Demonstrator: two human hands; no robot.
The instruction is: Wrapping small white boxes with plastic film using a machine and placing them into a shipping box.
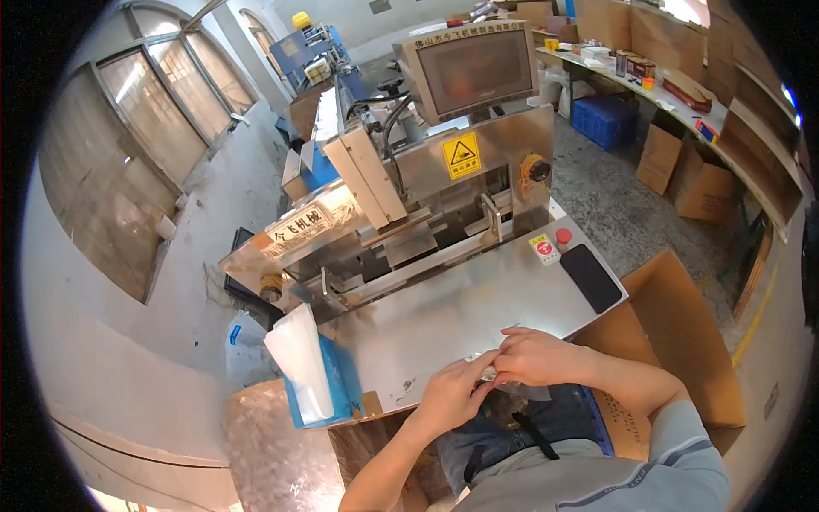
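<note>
My left hand and my right hand meet at the near edge of a machine's flat metal worktop. Both are closed, with fingertips together, on a small clear plastic bag that hangs below my right hand over my lap. Something shiny shows between the fingers, too small to name. To the left of my hands, a blue box holds a stack of whitish translucent plastic bags standing upright. A black phone lies on the worktop's right end, beside a red push button.
Behind the worktop rises the metal machine with a screen and a yellow warning label. An open cardboard box stands close on my right. A long bench with boxes runs along the right; a blue crate sits underneath.
</note>
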